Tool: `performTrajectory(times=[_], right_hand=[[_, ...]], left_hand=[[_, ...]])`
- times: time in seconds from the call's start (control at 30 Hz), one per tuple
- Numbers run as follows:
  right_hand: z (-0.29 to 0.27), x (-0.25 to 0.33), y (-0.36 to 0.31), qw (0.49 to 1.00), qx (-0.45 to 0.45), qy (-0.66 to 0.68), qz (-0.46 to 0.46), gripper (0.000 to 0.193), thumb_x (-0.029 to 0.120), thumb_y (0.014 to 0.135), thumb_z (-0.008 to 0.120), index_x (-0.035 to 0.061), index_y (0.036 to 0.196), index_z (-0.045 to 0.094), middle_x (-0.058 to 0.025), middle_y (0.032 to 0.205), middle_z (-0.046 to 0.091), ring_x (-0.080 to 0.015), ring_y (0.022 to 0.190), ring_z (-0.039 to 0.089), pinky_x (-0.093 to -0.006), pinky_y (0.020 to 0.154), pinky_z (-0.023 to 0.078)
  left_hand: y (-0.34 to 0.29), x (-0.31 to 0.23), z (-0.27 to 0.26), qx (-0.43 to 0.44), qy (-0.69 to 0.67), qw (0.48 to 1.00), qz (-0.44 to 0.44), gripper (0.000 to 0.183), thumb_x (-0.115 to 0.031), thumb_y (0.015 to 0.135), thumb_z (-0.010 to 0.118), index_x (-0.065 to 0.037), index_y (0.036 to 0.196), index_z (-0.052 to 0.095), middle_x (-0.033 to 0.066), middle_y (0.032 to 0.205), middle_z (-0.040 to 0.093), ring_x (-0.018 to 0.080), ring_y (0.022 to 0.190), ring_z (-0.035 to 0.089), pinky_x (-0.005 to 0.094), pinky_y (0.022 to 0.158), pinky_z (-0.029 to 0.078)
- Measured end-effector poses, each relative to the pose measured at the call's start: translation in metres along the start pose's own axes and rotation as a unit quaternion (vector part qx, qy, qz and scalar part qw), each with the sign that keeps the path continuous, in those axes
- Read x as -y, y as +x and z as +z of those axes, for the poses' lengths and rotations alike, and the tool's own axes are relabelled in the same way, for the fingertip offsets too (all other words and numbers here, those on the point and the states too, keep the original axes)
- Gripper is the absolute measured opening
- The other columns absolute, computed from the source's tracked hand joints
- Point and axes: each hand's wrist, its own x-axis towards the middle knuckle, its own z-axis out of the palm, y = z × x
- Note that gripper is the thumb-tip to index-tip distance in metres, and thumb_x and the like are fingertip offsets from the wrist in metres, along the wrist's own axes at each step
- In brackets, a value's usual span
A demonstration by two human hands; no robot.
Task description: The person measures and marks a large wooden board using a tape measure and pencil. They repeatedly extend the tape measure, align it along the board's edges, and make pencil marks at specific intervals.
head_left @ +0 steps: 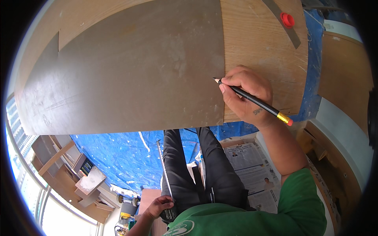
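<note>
My right hand (248,92) pinches a black pencil (256,101) with a gold ferrule and a pink eraser. Its sharpened tip is at the dark grey-brown sheet (149,70), close to the sheet's right edge; whether it touches cannot be told. That sheet lies on a light wood-grain board (264,51). Down by my left thigh, my left hand (160,205) is closed around a dark tape measure (168,214). The tape's narrow pale blade (163,167) sticks out along my leg toward the sheet's near edge.
A red round cap (287,20) rests by a thin grey strip (281,23) at the board's far right. Blue plastic sheeting (114,157) covers the floor, with newspaper (250,169) at the right. Wood offcuts (59,161) are piled at the left near a window.
</note>
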Motion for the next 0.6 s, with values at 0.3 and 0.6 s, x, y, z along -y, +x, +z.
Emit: performTrajectory(times=[0.3, 0.6], right_hand=[[0.0008, 0.0005, 0.0011, 1.0, -0.001, -0.001, -0.007, 0.02, -0.01, 0.075, 0.073, 0.0028, 0.082, 0.06, -0.0099, 0.071, 0.062, -0.0233, 0.06, 0.062, -0.0317, 0.054, 0.048], [0.0008, 0.0002, 0.002, 1.0, 0.003, -0.003, -0.005, 0.02, -0.01, 0.075, 0.073, 0.0024, 0.083, 0.06, -0.0107, 0.071, 0.062, -0.0244, 0.061, 0.062, -0.0325, 0.054, 0.048]], left_hand=[[0.0007, -0.0035, 0.002, 0.003, -0.002, 1.0, -0.003, 0.017, -0.003, 0.088, 0.075, -0.005, 0.104, 0.068, -0.0003, 0.093, 0.068, 0.0099, 0.085, 0.065, 0.0247, 0.078, 0.051], [0.0005, -0.0064, 0.0029, 0.005, 0.005, 1.0, -0.003, 0.016, -0.003, 0.089, 0.075, -0.005, 0.103, 0.068, -0.0007, 0.092, 0.068, 0.0094, 0.085, 0.064, 0.0245, 0.079, 0.051]])
